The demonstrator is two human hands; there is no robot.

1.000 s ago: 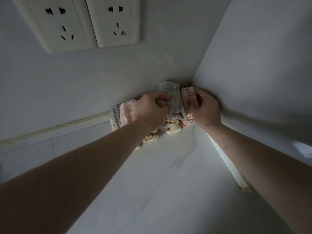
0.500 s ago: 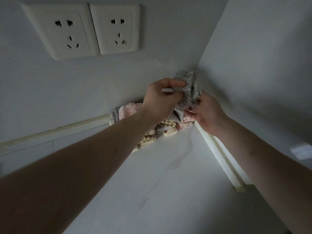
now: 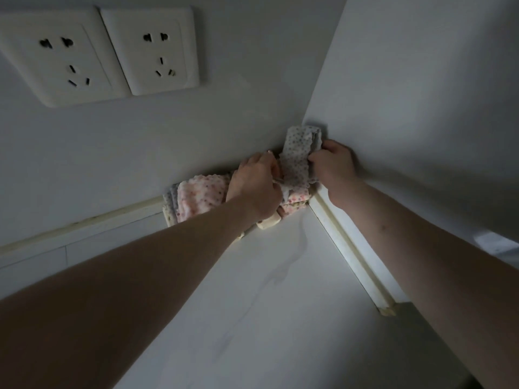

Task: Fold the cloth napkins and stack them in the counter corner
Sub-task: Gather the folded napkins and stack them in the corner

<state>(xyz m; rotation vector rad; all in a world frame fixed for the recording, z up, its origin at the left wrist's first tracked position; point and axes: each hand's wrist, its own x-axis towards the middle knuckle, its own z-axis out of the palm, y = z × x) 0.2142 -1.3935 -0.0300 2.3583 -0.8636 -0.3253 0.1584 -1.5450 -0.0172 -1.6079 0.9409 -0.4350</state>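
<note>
Napkins sit piled in the counter corner, and you have both hands on the top one. The grey-dotted napkin (image 3: 299, 161) stands up against the spot where the two walls meet, its folded strip rising above your knuckles. Your left hand (image 3: 254, 186) curls round its left edge, fingers wrapped in and pinching the cloth near a loose white hem. Your right hand (image 3: 332, 164) grips the other edge, knuckles close to the side wall (image 3: 421, 108), perhaps brushing it. You hold it from both sides, it seems, so the fold cannot spring open while you settle it.

Beneath it lies the pink-dotted napkin (image 3: 200, 196), spread leftward along the back wall (image 3: 168, 141), with a second pink-spotted layer peeping out under the grey one. Cream edges of lower napkins show at the front of the stack (image 3: 268, 221), one rolled corner poking out onto the counter (image 3: 252, 304). The pile leans on both walls, which likely keeps it from sliding.

I judge you are seating this napkin, late in the stacking step. The top piece looks narrower and taller than the pile under it, so it may topple or unfold when you let go; pressing it flat first would help. How many napkins remain elsewhere is not visible. Two wall sockets (image 3: 112, 54) sit well above, apart from the work.
</note>
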